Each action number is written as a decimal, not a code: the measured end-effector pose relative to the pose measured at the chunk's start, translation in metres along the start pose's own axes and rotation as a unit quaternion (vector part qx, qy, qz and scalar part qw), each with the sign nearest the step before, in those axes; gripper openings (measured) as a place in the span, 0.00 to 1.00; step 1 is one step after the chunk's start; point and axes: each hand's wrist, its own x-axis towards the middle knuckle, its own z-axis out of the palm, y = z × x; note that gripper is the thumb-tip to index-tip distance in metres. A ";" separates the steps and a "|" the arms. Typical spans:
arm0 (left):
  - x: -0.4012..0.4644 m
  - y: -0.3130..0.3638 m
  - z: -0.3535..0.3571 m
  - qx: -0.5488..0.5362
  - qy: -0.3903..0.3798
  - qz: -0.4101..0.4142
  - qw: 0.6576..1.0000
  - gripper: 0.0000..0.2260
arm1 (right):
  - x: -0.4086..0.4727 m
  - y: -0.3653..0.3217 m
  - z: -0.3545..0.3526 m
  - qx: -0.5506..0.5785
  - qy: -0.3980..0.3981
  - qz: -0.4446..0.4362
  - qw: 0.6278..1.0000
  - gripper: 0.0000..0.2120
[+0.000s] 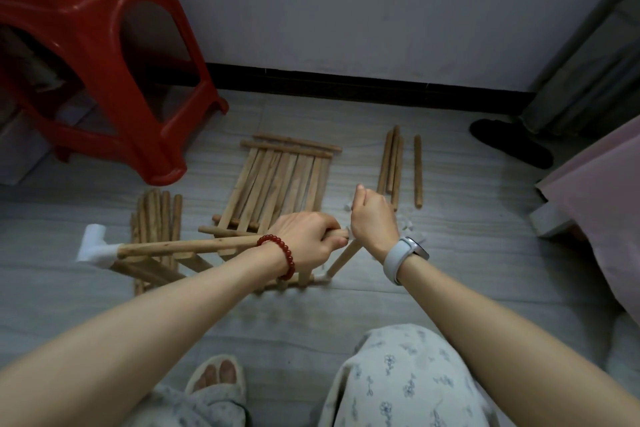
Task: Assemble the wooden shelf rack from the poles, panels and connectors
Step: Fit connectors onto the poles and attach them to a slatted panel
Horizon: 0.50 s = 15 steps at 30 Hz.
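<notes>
My left hand (304,239) grips the right end of a horizontal wooden pole (187,248) that carries a white connector (94,246) on its left end. My right hand (374,218) is curled into a fist right at that pole's right end, over a white connector that is mostly hidden. A second pole (341,258) slants down from there to another white connector (323,277) on the floor. A slatted wooden panel (280,180) lies flat behind the hands. Part of another panel sits under the held pole.
A bundle of poles (156,215) lies at the left, and several more poles (393,163) lie at the right. Loose white connectors (407,224) sit by my right wrist. A red plastic stool (93,45) stands at the back left; a wall and black skirting close the back.
</notes>
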 end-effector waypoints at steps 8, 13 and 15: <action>0.003 0.012 -0.009 -0.082 -0.110 -0.099 0.985 0.23 | -0.006 0.005 -0.005 0.168 -0.063 0.050 0.983 0.23; 0.000 0.028 -0.004 -0.012 -0.126 -0.183 0.975 0.31 | -0.010 0.009 -0.006 0.265 -0.134 0.135 0.945 0.23; 0.001 0.034 0.001 -0.014 -0.124 -0.229 0.965 0.32 | -0.010 0.010 -0.006 0.277 -0.143 0.142 0.939 0.22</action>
